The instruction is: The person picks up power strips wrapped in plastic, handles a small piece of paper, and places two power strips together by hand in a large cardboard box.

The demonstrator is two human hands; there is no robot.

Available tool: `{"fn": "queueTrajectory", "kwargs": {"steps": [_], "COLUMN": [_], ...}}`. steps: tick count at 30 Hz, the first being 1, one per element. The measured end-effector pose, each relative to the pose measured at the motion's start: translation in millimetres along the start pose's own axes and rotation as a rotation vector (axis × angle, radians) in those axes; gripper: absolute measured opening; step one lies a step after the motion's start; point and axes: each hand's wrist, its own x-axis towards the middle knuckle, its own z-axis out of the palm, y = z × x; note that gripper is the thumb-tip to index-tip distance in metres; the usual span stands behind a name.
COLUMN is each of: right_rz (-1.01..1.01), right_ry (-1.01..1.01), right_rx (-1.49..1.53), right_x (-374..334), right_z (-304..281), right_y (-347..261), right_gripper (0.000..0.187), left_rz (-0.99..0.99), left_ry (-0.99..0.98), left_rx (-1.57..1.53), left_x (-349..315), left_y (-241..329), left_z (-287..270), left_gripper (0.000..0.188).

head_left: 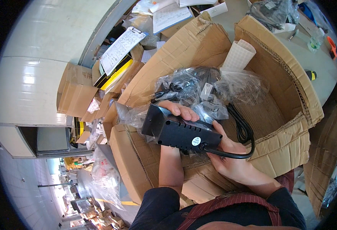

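A black slotted box-shaped electrical unit point(180, 134) with a round white sticker is held over an open cardboard box point(176, 61). From behind its left part, the fingers of my left hand point(179, 110) curl over the far edge. My right hand point(230, 151) grips the unit's right end, with the thumb along the edge. A thick black cable point(240, 126) leaves that end and loops in a coil beside my right hand. Below the unit, inside the cardboard box, lie bagged black cords point(176, 86) and crumpled clear plastic bags point(241, 84).
A rolled white sheet point(239, 53) stands in the box. On the table at right are a clear bottle point(315, 40) and an orange-handled tool point(332, 48). Clipboards with papers point(122, 50) and cartons point(76, 90) are stacked at left. Another carton point(325, 153) stands at right.
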Motion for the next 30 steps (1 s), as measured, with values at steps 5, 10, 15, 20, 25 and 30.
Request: {"fn": "queueTrajectory", "kwargs": {"steps": [5, 10, 15, 20, 25, 30], "right_rz": [0.011, -0.01, -0.008, -0.038, -0.032, -0.05], "right_ry": [0.009, 0.039, 0.02, 0.05, 0.054, 0.188], "right_rx": [0.012, 0.001, 0.022, 0.03, 0.033, 0.217], "right_x": [-2.5, -1.0, 1.8, 1.3, 3.2, 5.5], "right_z": [0.9, 3.7, 1.2, 5.0, 3.6, 14.5], "right_y": [-2.5, 0.7, -5.6, 5.0, -0.9, 3.2], "right_gripper": [0.077, 0.077, 0.076, 0.08, 0.081, 0.071], "left_rz": [0.017, 0.012, 0.012, 0.001, -0.02, -0.069], "left_ry": [0.015, 0.012, 0.024, 0.028, 0.146, 0.0], "left_rx": [0.019, 0.004, -0.014, -0.037, -0.042, 0.141], "left_x": [-2.5, -0.4, 0.4, 0.8, -3.8, 0.6], "left_y": [-1.5, -2.5, 1.8, -3.9, -1.1, 7.4], "left_z": [2.9, 0.9, 3.1, 4.0, 11.0, 0.4], "left_gripper": [0.021, 0.022, 0.023, 0.023, 0.053, 0.084]}}
